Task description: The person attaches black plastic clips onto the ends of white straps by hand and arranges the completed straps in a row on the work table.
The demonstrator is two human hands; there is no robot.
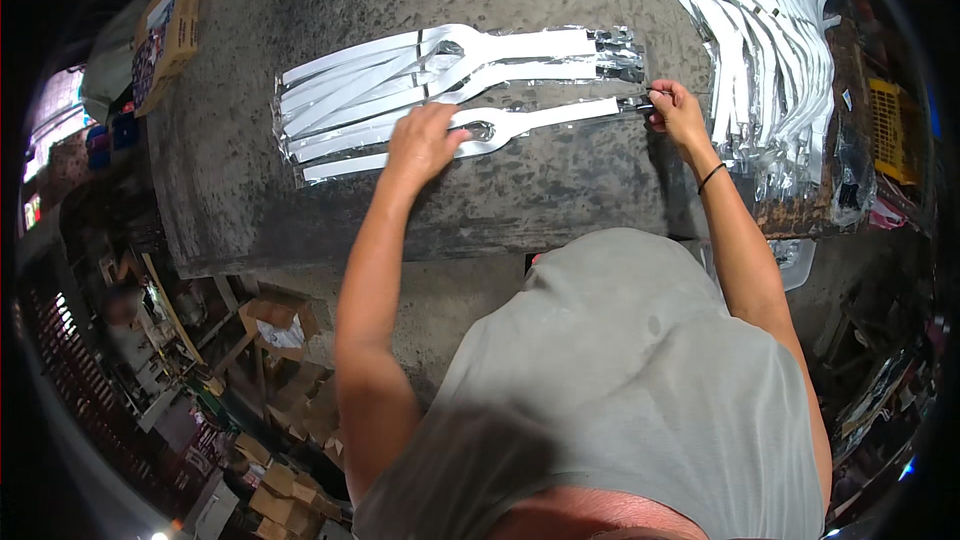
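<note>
A white strap (545, 118) with an oval loop and a black end fitting lies nearest me on the dark table, partly in clear plastic. My left hand (424, 143) rests over its left part beside the loop, fingers curled down and thumb at the band; the strap beneath the palm is hidden. At the far end, my right hand (680, 116) pinches the black fitting (634, 102) between thumb and fingers. Just beyond lie several similar white straps (350, 80) side by side in clear wrapping, their black ends (620, 55) pointing right.
A large heap of white straps (775, 50) covers the table's right end. An open cardboard box (172, 35) stands at the far left edge. Right of the table is a yellow crate (890, 130). More cardboard boxes (280, 325) sit below the table at left.
</note>
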